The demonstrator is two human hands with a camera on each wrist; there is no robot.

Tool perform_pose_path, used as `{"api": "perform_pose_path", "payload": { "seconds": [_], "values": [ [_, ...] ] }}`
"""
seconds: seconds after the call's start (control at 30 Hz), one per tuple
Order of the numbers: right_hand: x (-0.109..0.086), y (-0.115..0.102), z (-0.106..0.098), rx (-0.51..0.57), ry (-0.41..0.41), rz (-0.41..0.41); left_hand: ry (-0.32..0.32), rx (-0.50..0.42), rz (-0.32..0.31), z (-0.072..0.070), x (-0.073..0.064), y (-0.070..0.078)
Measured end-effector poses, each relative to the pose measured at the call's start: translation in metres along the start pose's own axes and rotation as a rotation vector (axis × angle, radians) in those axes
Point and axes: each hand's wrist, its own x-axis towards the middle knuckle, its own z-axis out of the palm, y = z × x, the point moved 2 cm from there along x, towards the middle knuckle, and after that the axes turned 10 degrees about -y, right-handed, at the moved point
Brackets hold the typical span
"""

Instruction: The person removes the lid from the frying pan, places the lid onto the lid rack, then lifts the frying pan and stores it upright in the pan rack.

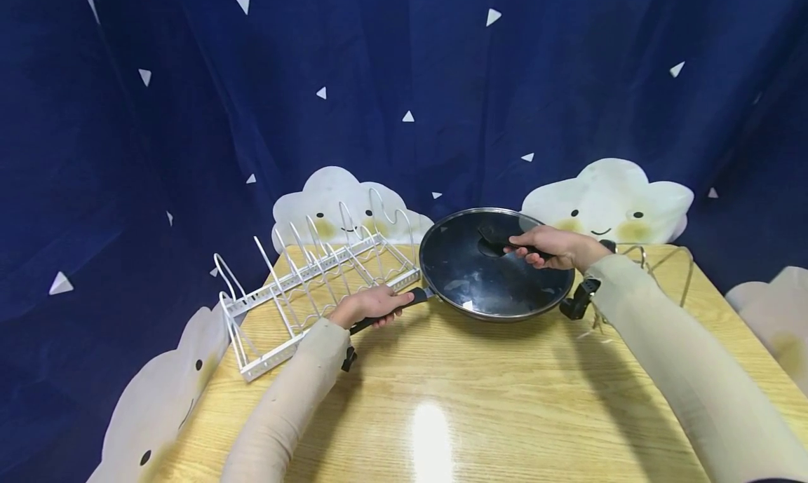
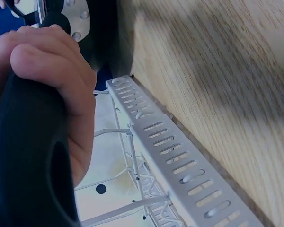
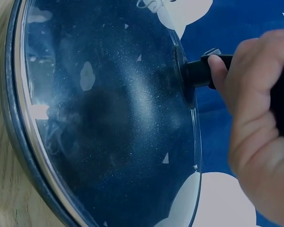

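A dark frying pan [image 1: 435, 297] with a glass lid [image 1: 467, 280] on top sits near the back middle of the wooden table. My left hand [image 1: 375, 305] grips the pan's long black handle [image 2: 28, 151], its fingers wrapped round it in the left wrist view. On the lid's black knob handle [image 1: 499, 243] my right hand [image 1: 555, 246] keeps a grip, thumb and fingers curled about it. The right wrist view shows the lid's metal rim [image 3: 26, 94] lying along the pan's edge, with speckled dark coating visible through the glass.
A white wire rack [image 1: 315, 273] with upright dividers stands left of the pan, its slotted rail [image 2: 170, 146] close beside my left hand. Behind my right forearm is a thin wire stand [image 1: 688, 273]. A blue curtain [image 1: 404, 69] hangs behind the table [image 1: 505, 399].
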Motion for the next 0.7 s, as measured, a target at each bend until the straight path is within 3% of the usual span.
{"api": "perform_pose_path", "payload": {
  "seconds": [0.33,0.7],
  "values": [
    [0.0007,0.0018,-0.0046,0.083,-0.055,-0.029,0.033,0.013,-0.023,0.0010,0.0015,0.0021],
    [0.0021,0.0053,0.0020,-0.004,-0.019,-0.068,0.064,0.059,-0.016,0.0032,0.0000,0.0030]
  ]
}}
